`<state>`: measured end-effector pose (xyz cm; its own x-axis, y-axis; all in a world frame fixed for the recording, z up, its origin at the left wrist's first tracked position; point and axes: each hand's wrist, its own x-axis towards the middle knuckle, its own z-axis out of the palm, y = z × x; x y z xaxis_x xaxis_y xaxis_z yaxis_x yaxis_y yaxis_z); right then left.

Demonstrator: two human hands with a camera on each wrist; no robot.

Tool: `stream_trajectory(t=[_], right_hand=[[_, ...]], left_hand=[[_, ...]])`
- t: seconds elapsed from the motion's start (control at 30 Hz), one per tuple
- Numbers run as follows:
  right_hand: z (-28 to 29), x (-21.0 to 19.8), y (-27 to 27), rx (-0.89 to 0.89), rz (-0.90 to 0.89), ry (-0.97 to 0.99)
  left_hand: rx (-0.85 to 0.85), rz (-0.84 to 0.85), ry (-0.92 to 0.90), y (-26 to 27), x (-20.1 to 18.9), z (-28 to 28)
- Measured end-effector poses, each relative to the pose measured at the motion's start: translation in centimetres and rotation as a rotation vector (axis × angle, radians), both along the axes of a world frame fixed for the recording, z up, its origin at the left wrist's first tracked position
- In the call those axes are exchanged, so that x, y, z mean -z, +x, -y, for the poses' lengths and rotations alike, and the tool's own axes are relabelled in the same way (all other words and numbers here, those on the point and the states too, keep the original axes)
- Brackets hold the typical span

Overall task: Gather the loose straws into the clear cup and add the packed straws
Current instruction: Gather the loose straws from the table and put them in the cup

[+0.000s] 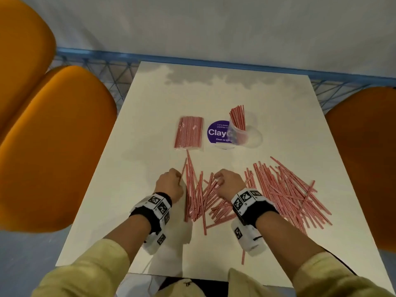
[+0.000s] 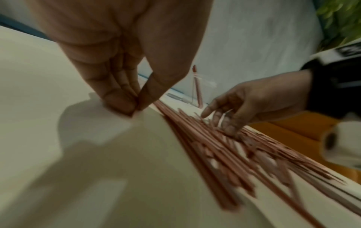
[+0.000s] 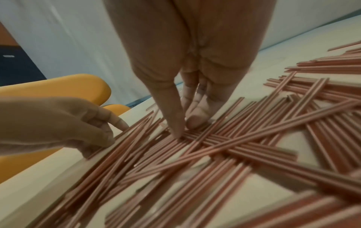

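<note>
Loose red-and-white striped straws point(image 1: 267, 196) lie scattered over the near half of the white table point(image 1: 214, 93). My left hand point(image 1: 171, 181) is at the pile's left edge; its thumb and fingertips point(image 2: 125, 106) pinch one loose straw point(image 1: 183, 168) that slants up off the table. My right hand point(image 1: 227, 182) is over the middle of the pile, thumb and fingertips point(image 3: 178, 132) pressing down on crossed straws point(image 3: 224, 138), none lifted. Farther back, the packed straws point(image 1: 189, 132) lie flat in clear wrap. To their right, the clear cup point(image 1: 243, 133) holds several upright straws.
A round purple sticker point(image 1: 216, 131) lies between the pack and the cup. Orange chairs point(image 1: 53, 146) stand at the table's left side, and another point(image 1: 364, 159) at the right. One stray straw point(image 1: 243, 257) lies near the front edge.
</note>
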<state>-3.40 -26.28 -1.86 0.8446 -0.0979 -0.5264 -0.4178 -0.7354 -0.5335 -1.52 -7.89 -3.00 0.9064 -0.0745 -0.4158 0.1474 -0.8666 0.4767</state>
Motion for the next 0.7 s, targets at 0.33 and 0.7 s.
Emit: stream_trajectory(t=[0.33, 0.7], right_hand=[[2.1, -1.7, -0.3, 0.101, -0.165, -0.344], [1.8, -1.1, -1.2, 0.314, 0.08, -0.181]], left_hand=[[-0.022, -0.061, 0.015, -0.3, -1.2, 3.4], [-0.044, -0.044, -0.115, -0.4, -0.7, 5.3]])
